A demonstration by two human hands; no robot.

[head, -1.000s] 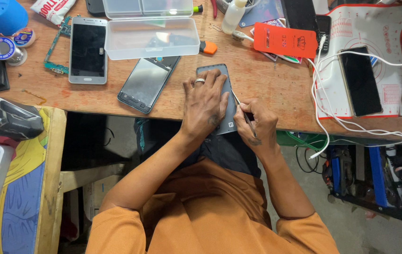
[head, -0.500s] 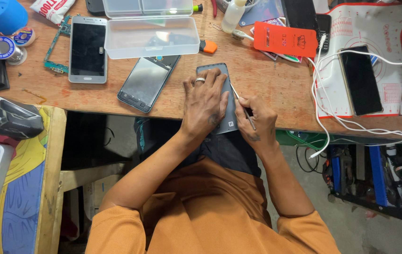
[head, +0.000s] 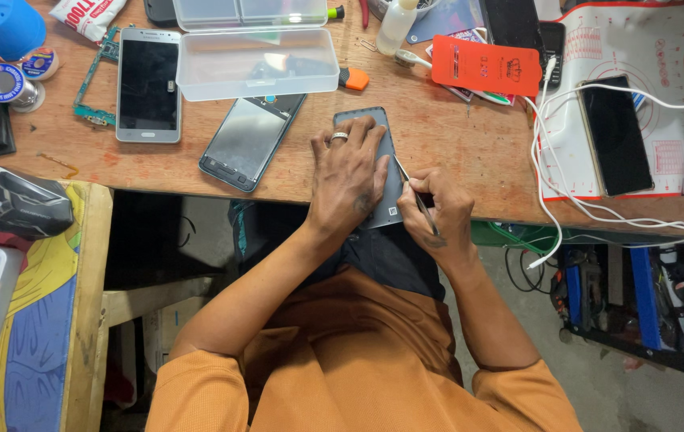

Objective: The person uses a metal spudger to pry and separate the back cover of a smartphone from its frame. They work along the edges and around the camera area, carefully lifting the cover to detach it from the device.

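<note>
My left hand [head: 347,180] lay flat over the grey rectangular phone back [head: 383,164] at the wooden bench's [head: 454,152] near edge — hiding most of it. My right hand [head: 438,212] pinched a thin metal tool [head: 410,182] at the phone's right edge — its tip hard to make out.

The person wears an orange short-sleeved shirt [head: 358,360] and dark trousers [head: 390,256] below it. A silver ring [head: 339,137] sits on one finger of the left hand [head: 350,180]. The right hand [head: 442,216] has a small dark mark near the wrist.
</note>
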